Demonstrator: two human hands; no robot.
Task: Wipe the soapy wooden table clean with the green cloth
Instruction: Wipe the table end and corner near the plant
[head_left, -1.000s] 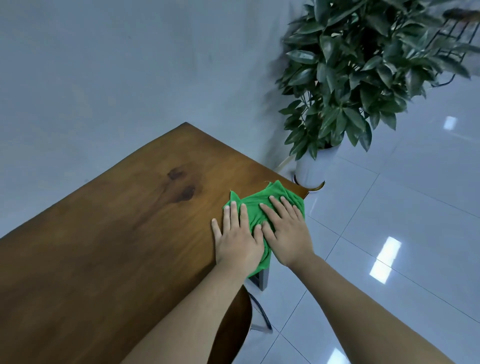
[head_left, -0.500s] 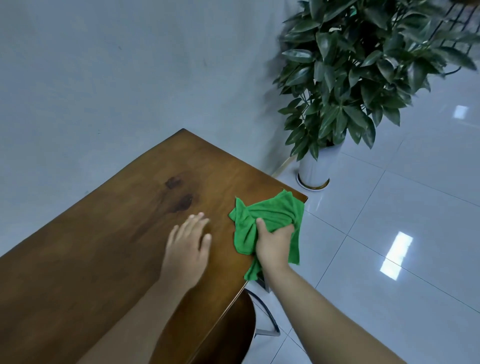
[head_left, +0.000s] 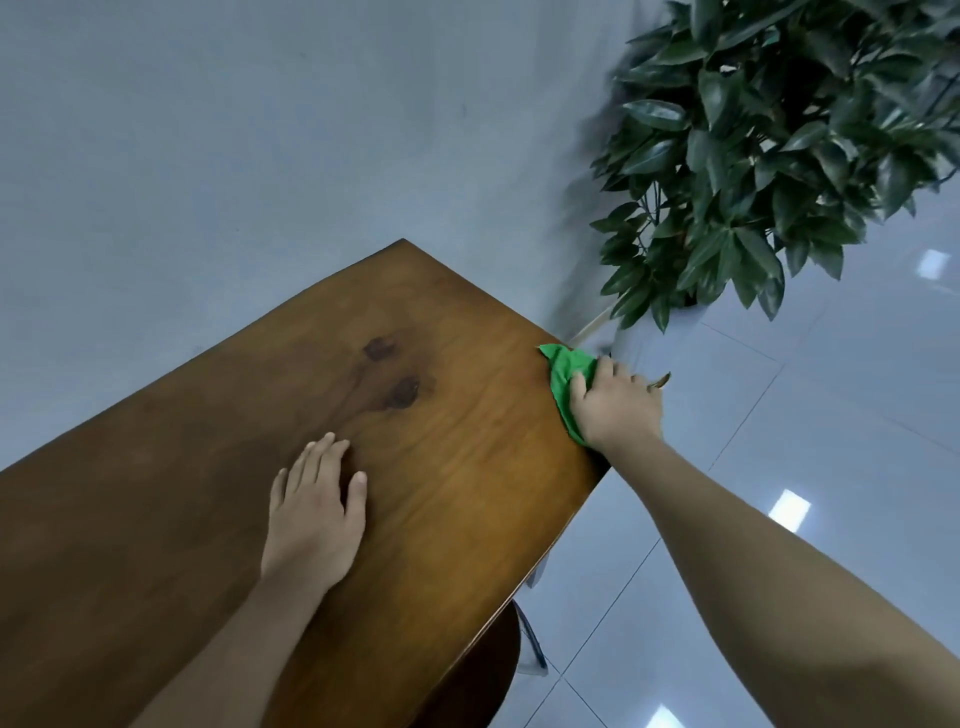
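The brown wooden table (head_left: 467, 452) runs from the lower left to a far corner near the wall, with two dark knots in its grain. My right hand (head_left: 615, 408) presses the green cloth (head_left: 563, 376) against the table's right edge, near its far right corner. Most of the cloth is hidden under the hand. My left hand (head_left: 317, 512) lies flat on the tabletop with its fingers apart, holding nothing, well left of the cloth. No soap foam is visible on the wood.
A large leafy potted plant (head_left: 769, 156) stands on the glossy white tiled floor (head_left: 831, 467) just beyond the table's right corner. A grey wall (head_left: 260, 130) runs behind the table. A dark wooden chair seat (head_left: 478, 680) shows under the table's near edge.
My right hand has carried the cloth away from me along the table's right edge toward the far corner. My left hand, off the cloth since a second ago, rests flat on the wood.
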